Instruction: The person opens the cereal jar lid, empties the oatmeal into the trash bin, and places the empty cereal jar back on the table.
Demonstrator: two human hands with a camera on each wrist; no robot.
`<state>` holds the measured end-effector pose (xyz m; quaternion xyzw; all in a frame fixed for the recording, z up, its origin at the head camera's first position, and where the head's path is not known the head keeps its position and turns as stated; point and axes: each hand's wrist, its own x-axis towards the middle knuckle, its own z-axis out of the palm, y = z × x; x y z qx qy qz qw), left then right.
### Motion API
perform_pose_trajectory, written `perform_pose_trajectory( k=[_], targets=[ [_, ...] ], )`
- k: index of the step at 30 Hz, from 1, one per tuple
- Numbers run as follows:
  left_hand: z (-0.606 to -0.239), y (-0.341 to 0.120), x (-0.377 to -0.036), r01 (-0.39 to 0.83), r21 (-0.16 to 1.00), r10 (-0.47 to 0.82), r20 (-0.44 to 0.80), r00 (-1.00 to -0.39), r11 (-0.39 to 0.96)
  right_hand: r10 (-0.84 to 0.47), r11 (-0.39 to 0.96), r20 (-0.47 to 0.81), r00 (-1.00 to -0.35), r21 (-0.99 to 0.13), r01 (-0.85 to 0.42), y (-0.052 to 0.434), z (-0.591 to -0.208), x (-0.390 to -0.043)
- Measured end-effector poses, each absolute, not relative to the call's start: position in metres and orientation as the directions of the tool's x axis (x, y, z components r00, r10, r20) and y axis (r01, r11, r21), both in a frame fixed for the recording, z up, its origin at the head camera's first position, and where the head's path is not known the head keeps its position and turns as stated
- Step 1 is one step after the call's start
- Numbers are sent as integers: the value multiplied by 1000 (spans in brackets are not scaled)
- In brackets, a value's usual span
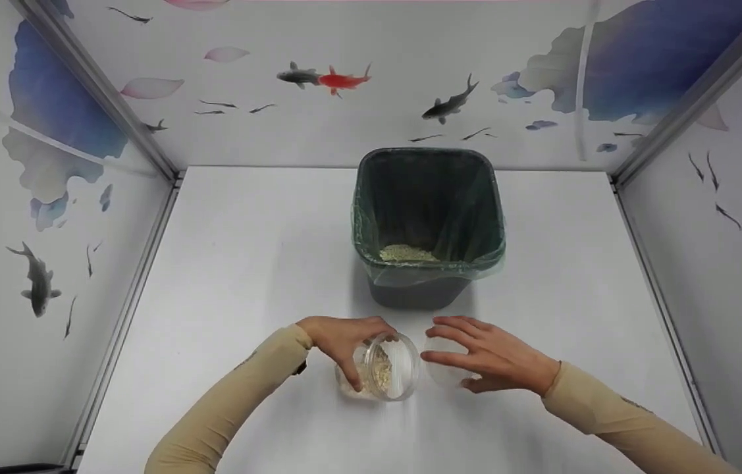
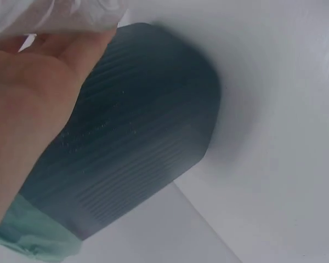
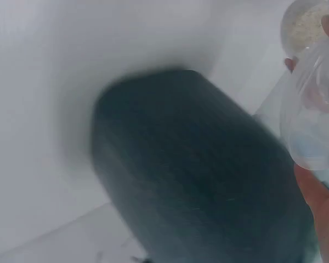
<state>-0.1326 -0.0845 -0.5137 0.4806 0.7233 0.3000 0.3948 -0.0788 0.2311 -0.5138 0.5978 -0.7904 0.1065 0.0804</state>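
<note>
Clear plastic in both hands, folks: the left hand (image 1: pixel 347 339) is wrapped round a jar (image 1: pixel 401 376) in front of the bin (image 1: pixel 418 296), and its open mouth leans right with pale flakes (image 1: pixel 380 370) inside. Across a small gap, the right hand (image 1: pixel 486 352) pinches what looks like a clear lid (image 3: pixel 312 126).

Danger here! Tip that jar any further and, I'd judge, flakes could spill onto the tabletop (image 1: pixel 239 263); a loose grip on smooth plastic could let it slip, and a careless knock from the lid might jolt it.

Switch views: overhead, the lid is a mere ghost beneath the fingers, while the right wrist shows its rim plainly. Only overhead reveals grains (image 1: pixel 408 253) inside the bin; the left wrist catches its ribbed outer wall instead.
</note>
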Motion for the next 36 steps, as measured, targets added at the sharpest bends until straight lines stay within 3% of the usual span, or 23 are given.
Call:
perform_pose_trajectory(
  k=[6, 19, 25, 36],
  targets=[
    [-510, -96, -134, 493, 794, 922, -213, -323, 356, -875, 434, 154, -459, -173, -884, 262, -539, -90],
    [-496, -120, -137, 511, 808, 897, -48, -440, 294, -705, 677, -26, -709, -323, -662, 316, -600, -120],
    [-486, -131, -139, 522, 808, 876, 15, -482, 274, -605, 774, -134, -785, -331, -540, 326, -614, -131],
    [-473, -145, -133, 523, 792, 829, 39, -557, 314, -480, 848, -218, -850, -365, -385, 337, -630, -142]
  ],
)
